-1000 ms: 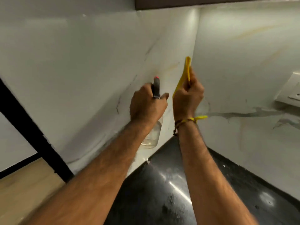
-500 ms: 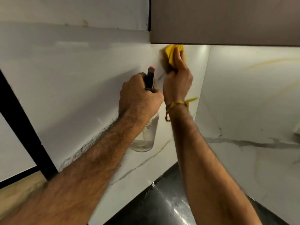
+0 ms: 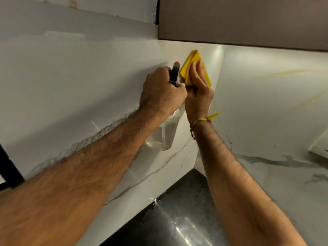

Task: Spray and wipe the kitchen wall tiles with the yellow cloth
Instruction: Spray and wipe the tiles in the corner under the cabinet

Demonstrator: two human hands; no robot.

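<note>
Right hand (image 3: 198,89) has flat fingers pressing the yellow cloth (image 3: 192,68) against the wall tiles (image 3: 79,82), high up near the corner, just under the cabinet (image 3: 239,20). Not a curled grip, the cloth is pinned by straight fingers and palm only. Left hand (image 3: 161,91) is wrapped tight round the neck of the spray bottle (image 3: 163,137), nozzle up and right beside the cloth, knuckles nearly touching the right hand. Bottle is clear and looks partly full; can't tell the exact level.

Looks like the wipe step, on the upper part of the left tile face.

Risks as I see them:
- Cloth is folded and held by pressure alone. Ease off mid-stroke and it slides or drops to the black counter (image 3: 186,219).
- The two hands are crowded. A wide wipe leftwards knocks the bottle, or the trigger gets squeezed by accident and sprays the right hand or cloth instead of tile.
- Counter below already looks wet and shiny. More runoff pools there.
- Cabinet edge is close above; an upward stroke likely bumps knuckles into it.
- Switch plate (image 3: 319,144) sits on the right wall. Spray drifting that way would be bad.
</note>
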